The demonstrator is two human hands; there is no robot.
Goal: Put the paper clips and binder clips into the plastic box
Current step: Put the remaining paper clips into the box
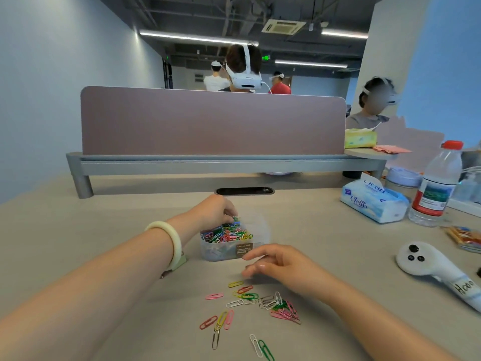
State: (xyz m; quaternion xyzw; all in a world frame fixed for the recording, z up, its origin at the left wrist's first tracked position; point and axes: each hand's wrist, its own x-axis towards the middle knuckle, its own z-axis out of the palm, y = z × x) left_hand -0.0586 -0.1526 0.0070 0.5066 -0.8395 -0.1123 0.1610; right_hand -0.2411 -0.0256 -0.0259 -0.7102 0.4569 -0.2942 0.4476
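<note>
A: Plastic box point(229, 252)?
B: Clear, upright, open on top, on the counter point(312, 230), heaped with coloured paper clips point(226, 234).
A: Loose paper clips point(250, 306)?
B: Scattered flat nearer, just before the box: pink, green, yellow, white, red, some overlapping.

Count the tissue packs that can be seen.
2. A blue tissue pack lies on the desk beside the water bottle; a yellow-green tissue pack sits on the raised shelf. More may be hidden.

On the counter's point(312, 230) right side, a blue tissue pack point(373, 200) lies just beside a red-capped bottle point(436, 186); a white controller point(426, 261) lies nearer. A mauve divider point(213, 123) stands behind, a yellow tissue box point(360, 138) on its shelf.
</note>
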